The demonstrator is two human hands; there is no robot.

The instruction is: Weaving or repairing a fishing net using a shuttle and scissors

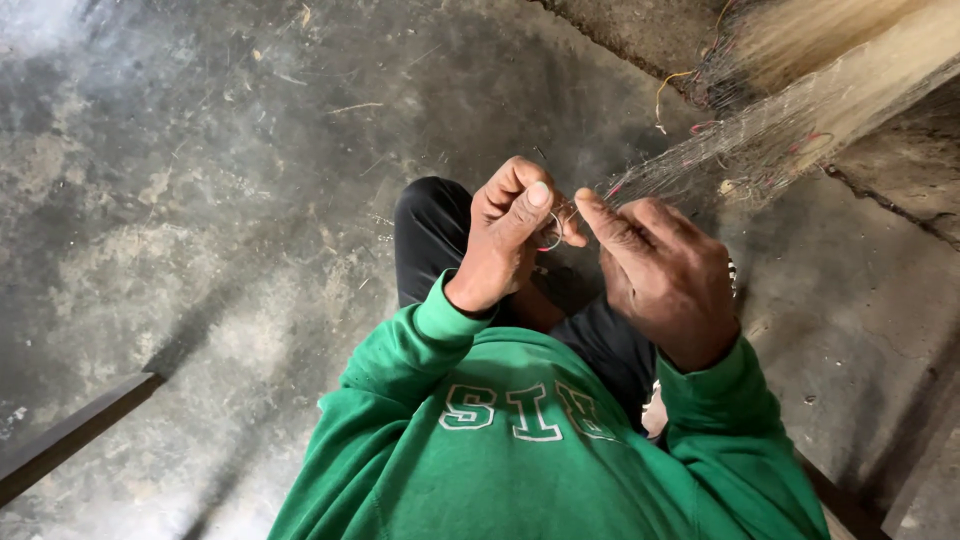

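Left hand (510,235) fingers curled, thumb pinching a small thin wire loop (553,238); right hand (665,275) fingers pinch fine net strands (720,160) beside it, above the knee. Wrists bent inward, green sleeves. Rough grey concrete floor (200,200).

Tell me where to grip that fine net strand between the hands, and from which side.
Pinch the net strand at the taut stretch just beyond the left hand and right hand, coming from above. There it is pulled straight and stands clear of the floor; further up-right it fans into the loose net bundle, probably harder to single out.
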